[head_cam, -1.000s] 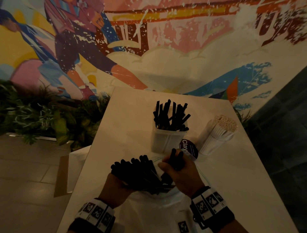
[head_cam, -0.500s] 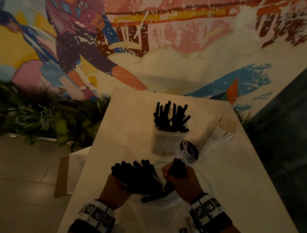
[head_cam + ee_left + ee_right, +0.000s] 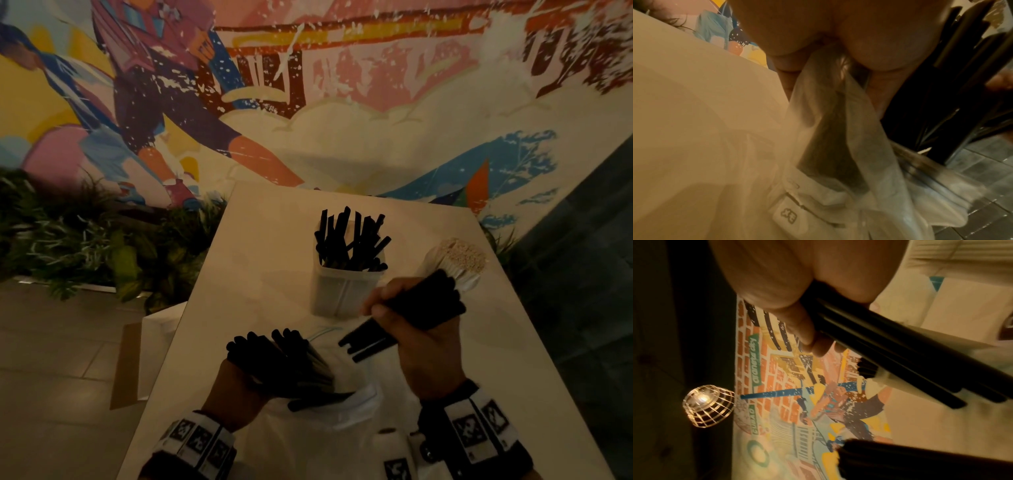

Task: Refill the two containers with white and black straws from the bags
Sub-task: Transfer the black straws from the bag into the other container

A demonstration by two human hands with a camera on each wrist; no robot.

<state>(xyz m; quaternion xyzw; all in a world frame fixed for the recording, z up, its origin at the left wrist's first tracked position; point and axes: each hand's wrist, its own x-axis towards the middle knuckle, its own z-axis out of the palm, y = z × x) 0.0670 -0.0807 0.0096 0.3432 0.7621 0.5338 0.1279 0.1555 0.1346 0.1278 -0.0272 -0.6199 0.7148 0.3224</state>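
My left hand (image 3: pixel 236 387) grips the clear plastic bag (image 3: pixel 346 404) with a fanned bundle of black straws (image 3: pixel 284 363) sticking out of its mouth. In the left wrist view the left hand (image 3: pixel 838 32) squeezes the bag (image 3: pixel 838 138) round the straws (image 3: pixel 941 100). My right hand (image 3: pixel 421 335) grips a small bunch of black straws (image 3: pixel 418 308), held slanted just right of the clear container (image 3: pixel 342 294), which holds several upright black straws (image 3: pixel 349 243). A pack of white straws (image 3: pixel 459 263) stands tilted behind that hand. The right wrist view shows the fingers (image 3: pixel 777 296) curled round the bunch (image 3: pixel 900 353).
All of it sits on a white table (image 3: pixel 267 246) against a painted mural wall. Green plants (image 3: pixel 68 240) and a cardboard sheet (image 3: pixel 126 366) lie left of the table, and a dark tiled wall (image 3: pixel 582 274) rises at the right. A wire lamp (image 3: pixel 707 405) hangs overhead.
My right hand has drawn a bunch of black straws out of the bag and lifted it up and to the right, beside the container. The left hand stays on the bag.
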